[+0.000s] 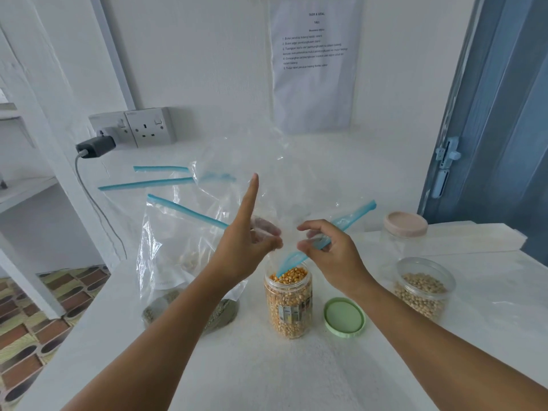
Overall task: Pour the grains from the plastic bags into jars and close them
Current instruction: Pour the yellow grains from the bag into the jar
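Observation:
An open jar (289,301) full of yellow corn kernels stands at the table's centre. Above it I hold an upturned clear plastic bag (267,173) with a blue zip strip, its mouth dipping into the jar. My left hand (246,241) pinches the bag's left side, index finger pointing up. My right hand (329,250) grips the blue strip on the right. The jar's green lid (344,317) lies flat to the right. Left of the jar stands a bag of green grains (189,310). Right sits an open jar of pale beans (422,289).
An empty jar with a pink lid (404,229) stands at the back right. More empty zip bags (154,182) lie behind. A wall socket with a charger (96,146) is at the left, a blue door (501,129) at the right. The table's left edge drops to a tiled floor.

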Motion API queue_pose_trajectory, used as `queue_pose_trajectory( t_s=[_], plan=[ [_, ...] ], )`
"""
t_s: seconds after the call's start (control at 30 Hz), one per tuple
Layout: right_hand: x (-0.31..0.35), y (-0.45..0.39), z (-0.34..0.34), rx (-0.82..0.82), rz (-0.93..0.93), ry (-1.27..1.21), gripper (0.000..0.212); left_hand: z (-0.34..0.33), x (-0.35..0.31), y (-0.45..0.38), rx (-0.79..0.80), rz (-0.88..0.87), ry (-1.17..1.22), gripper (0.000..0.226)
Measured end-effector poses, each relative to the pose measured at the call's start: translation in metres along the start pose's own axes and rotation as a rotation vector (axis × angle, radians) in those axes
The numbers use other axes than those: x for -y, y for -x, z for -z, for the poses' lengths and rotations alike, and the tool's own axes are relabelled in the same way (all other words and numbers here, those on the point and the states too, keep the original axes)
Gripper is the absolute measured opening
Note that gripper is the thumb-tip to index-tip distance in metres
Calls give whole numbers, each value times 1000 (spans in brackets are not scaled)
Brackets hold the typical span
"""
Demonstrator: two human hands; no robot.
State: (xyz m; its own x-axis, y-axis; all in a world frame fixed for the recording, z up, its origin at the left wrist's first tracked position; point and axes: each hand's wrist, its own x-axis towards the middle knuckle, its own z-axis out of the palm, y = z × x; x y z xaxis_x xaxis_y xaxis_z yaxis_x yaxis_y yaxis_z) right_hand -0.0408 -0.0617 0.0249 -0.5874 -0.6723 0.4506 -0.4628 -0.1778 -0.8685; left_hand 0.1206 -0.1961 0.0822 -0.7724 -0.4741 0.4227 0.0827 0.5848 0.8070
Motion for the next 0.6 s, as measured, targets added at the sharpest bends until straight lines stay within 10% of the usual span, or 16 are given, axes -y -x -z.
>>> queue_pose_trajectory(
  t_s=[0.6],
  plan=[
    [-6, 2, -3, -20, -42, 13, 33, -16, -8, -4, -111, -105, -75, 104]
  ],
)
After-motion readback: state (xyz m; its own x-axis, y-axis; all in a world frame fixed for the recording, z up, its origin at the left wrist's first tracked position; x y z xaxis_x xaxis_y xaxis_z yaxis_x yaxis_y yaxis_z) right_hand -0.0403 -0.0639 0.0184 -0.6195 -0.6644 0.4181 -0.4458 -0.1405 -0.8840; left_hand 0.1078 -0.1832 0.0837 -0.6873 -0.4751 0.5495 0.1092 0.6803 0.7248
